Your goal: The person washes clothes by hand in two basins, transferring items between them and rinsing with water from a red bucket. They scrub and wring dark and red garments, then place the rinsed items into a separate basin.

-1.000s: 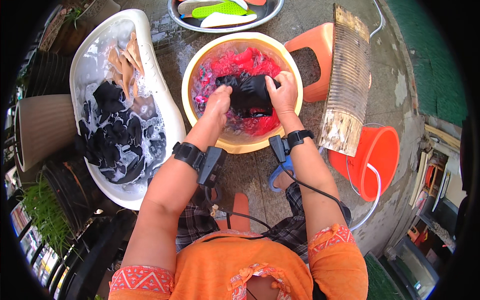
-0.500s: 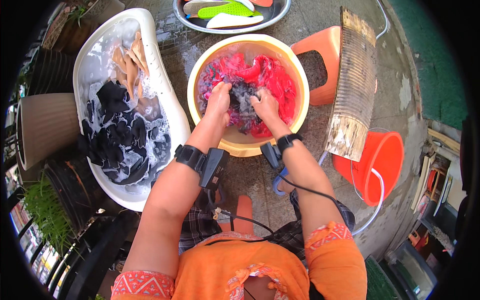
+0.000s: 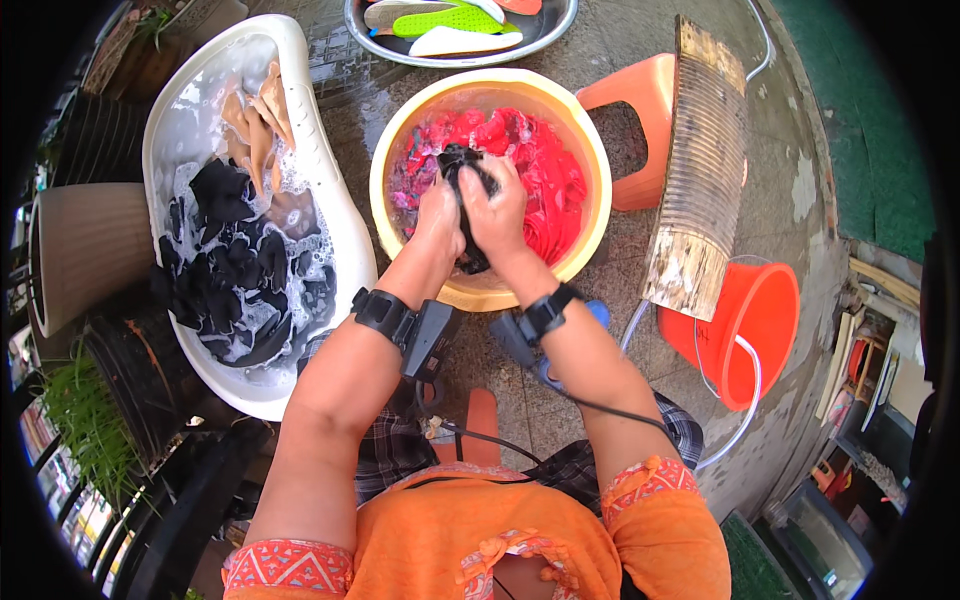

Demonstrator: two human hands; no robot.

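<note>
Over the yellow basin [image 3: 383, 140], my left hand [image 3: 438, 222] and my right hand [image 3: 497, 208] are pressed together around a wet black cloth [image 3: 459, 158]. Its bunched top sticks out above my fingers, and a dark end hangs below between my wrists. What kind of garment it is I cannot tell. Both hands are closed on it. Beneath and beside them, red and pink clothes [image 3: 553, 180] lie soaking in the basin's water. Each of my wrists carries a black strapped device.
At left stands a white tub [image 3: 335, 180] of suds with black clothes [image 3: 240, 265] and tan ones [image 3: 262, 125]. A metal basin [image 3: 545, 42] of insoles is beyond. To the right are an orange stool [image 3: 655, 90], a ridged wooden washboard [image 3: 700, 170] and a red bucket [image 3: 770, 330] with a hose.
My hands have come together and lifted the black cloth out of the water, squeezing it between them. Before, they were apart, with the cloth down in the basin.
</note>
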